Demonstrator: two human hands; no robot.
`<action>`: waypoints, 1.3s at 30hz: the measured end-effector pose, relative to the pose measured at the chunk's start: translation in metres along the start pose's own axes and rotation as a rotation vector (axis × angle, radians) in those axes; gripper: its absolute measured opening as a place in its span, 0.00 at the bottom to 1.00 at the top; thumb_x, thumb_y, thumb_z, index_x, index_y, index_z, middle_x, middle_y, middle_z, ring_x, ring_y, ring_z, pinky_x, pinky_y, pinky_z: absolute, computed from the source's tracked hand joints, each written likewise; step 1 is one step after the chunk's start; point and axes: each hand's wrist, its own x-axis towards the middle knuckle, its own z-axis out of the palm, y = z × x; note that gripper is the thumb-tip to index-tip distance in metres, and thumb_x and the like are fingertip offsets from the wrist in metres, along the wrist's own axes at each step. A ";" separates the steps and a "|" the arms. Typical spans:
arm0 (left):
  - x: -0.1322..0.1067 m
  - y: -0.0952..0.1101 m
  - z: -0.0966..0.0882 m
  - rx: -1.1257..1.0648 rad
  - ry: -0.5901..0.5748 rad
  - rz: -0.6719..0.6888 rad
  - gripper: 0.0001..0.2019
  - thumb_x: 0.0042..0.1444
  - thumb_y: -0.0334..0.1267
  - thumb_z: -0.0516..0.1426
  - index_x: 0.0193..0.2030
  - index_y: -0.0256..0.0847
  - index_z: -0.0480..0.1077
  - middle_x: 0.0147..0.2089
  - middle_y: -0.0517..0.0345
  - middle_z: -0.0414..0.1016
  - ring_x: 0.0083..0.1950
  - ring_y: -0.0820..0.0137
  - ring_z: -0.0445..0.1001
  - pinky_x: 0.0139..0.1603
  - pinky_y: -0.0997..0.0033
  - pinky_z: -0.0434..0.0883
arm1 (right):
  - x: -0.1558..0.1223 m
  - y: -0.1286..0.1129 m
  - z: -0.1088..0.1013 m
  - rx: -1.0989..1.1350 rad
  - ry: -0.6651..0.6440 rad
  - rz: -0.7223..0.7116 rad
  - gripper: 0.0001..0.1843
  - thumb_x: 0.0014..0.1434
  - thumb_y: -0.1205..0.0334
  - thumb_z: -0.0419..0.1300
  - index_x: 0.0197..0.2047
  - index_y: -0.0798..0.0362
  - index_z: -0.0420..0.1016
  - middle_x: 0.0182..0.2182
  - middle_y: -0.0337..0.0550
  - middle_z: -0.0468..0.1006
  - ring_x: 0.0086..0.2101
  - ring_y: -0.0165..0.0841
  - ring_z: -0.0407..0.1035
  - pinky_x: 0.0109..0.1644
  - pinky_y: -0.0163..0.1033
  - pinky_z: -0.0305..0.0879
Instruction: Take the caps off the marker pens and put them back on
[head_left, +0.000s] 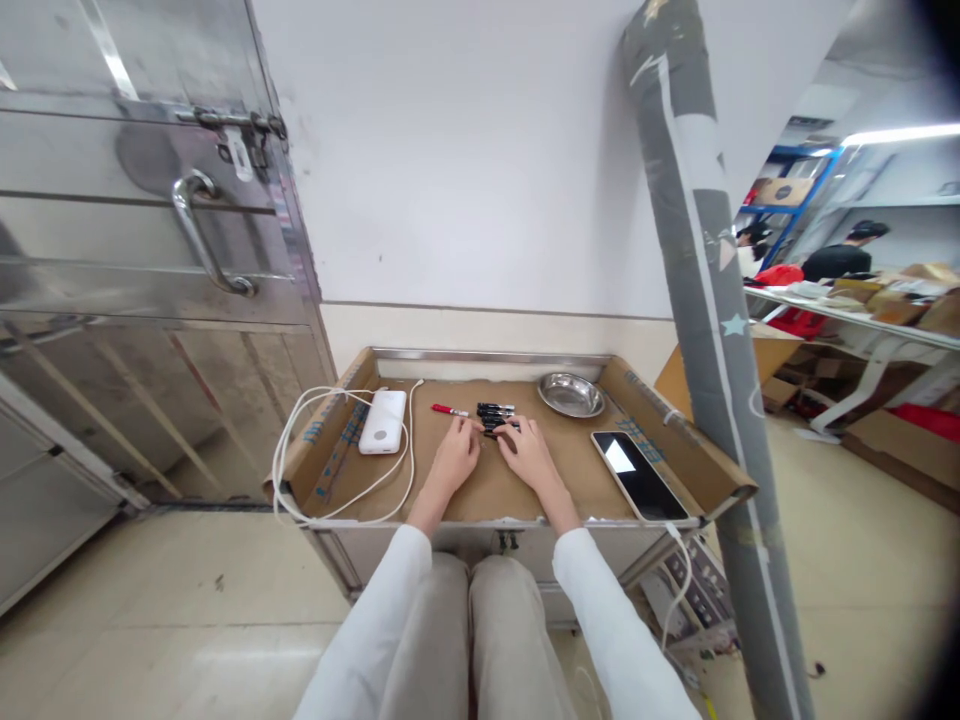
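Several black markers [495,410] lie side by side in a small row on the brown cardboard lining [480,495]. My left hand [458,452] is curled at the near left side of the row, its fingertips on the left end of the nearest black marker. From the right, my right hand [529,456] has its bent fingers on the same marker's other end. The fingers partly cover that marker. Just left of the row lies a red marker [448,410] with a white part, untouched.
A steel bowl [571,395] stands at the back right, and a phone [637,476] with a cable lies in front of it. On the left are a white power bank [383,422] and a looped white cable [280,455]. A tall grey roll [712,300] leans at the right.
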 end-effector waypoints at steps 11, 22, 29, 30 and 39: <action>0.000 0.005 -0.001 0.002 -0.177 0.124 0.05 0.57 0.32 0.53 0.40 0.41 0.69 0.39 0.53 0.69 0.44 0.64 0.69 0.48 0.62 0.67 | -0.003 0.006 0.003 -0.010 0.023 0.036 0.07 0.59 0.62 0.54 0.38 0.50 0.73 0.38 0.48 0.69 0.41 0.39 0.63 0.47 0.45 0.62; 0.013 0.000 0.015 0.091 -0.109 0.017 0.04 0.59 0.29 0.52 0.38 0.40 0.66 0.40 0.54 0.68 0.46 0.66 0.69 0.51 0.61 0.67 | -0.003 0.004 0.003 -0.008 0.008 0.051 0.07 0.59 0.64 0.53 0.34 0.52 0.71 0.34 0.46 0.72 0.38 0.39 0.63 0.46 0.44 0.60; 0.013 -0.003 0.019 0.061 -0.115 0.042 0.04 0.57 0.28 0.54 0.36 0.39 0.68 0.40 0.53 0.69 0.46 0.65 0.69 0.51 0.60 0.67 | -0.003 0.003 -0.001 0.073 -0.045 0.019 0.09 0.61 0.64 0.51 0.37 0.52 0.72 0.36 0.47 0.74 0.39 0.38 0.64 0.46 0.44 0.62; 0.012 -0.002 0.019 0.059 -0.119 0.050 0.03 0.57 0.28 0.54 0.36 0.39 0.68 0.40 0.53 0.69 0.46 0.64 0.69 0.51 0.60 0.67 | -0.003 0.002 -0.001 0.079 -0.045 0.015 0.09 0.61 0.64 0.51 0.37 0.52 0.73 0.36 0.47 0.74 0.39 0.38 0.64 0.46 0.44 0.62; 0.010 0.001 0.023 -0.119 -0.110 0.088 0.08 0.60 0.26 0.48 0.41 0.39 0.65 0.43 0.51 0.70 0.45 0.67 0.72 0.49 0.63 0.70 | -0.001 0.009 0.006 0.033 -0.070 0.013 0.08 0.60 0.62 0.54 0.38 0.51 0.74 0.36 0.46 0.72 0.38 0.38 0.65 0.45 0.42 0.62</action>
